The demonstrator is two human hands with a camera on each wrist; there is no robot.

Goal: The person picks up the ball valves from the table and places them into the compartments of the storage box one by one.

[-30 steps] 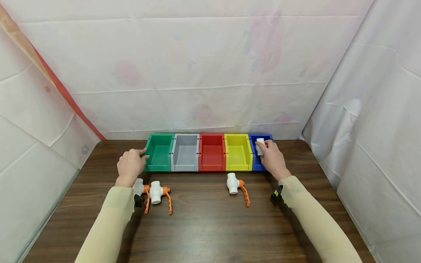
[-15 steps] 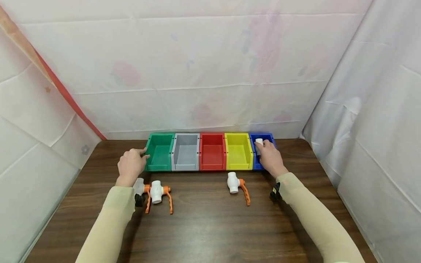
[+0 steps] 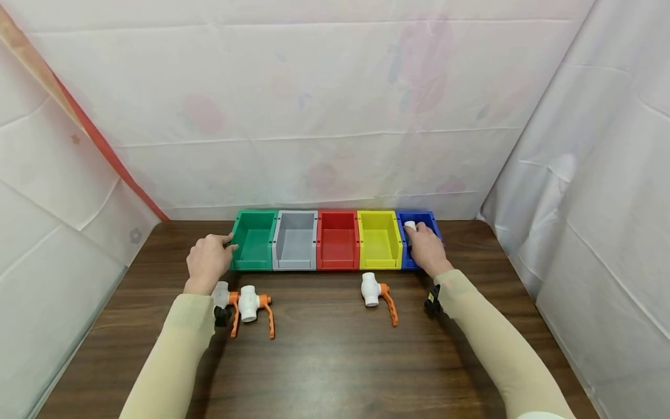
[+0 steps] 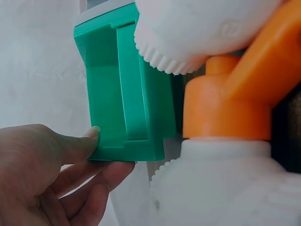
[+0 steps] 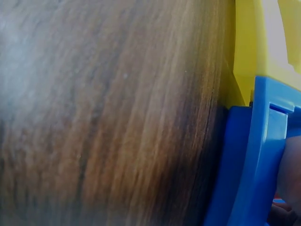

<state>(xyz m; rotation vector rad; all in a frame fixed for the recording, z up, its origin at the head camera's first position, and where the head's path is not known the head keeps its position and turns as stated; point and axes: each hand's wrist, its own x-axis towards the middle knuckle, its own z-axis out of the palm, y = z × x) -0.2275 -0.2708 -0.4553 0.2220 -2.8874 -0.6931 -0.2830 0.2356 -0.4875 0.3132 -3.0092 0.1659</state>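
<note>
My left hand (image 3: 208,262) pinches the left wall of the green bin (image 3: 253,235). In the left wrist view the thumb lies on the rim and the other fingers are against the outside. My right hand (image 3: 429,250) is down in the blue bin (image 3: 426,217), gripping a ball valve (image 3: 410,224). Only that valve's white end shows; the hand hides the rest. Two white ball valves with orange handles lie near my left wrist: one (image 3: 249,304) in full view, another (image 3: 221,294) partly under the sleeve. A third valve (image 3: 370,290) lies before the yellow bin (image 3: 379,238).
A grey bin (image 3: 295,238) and a red bin (image 3: 337,238) complete the joined row between green and yellow. The row stands near the back of the brown wooden table (image 3: 324,361). White cloth (image 3: 335,116) hangs behind and at both sides.
My right hand has gone lower into the blue bin with its valve, so less of the valve shows. My left hand has stayed at the green bin.
</note>
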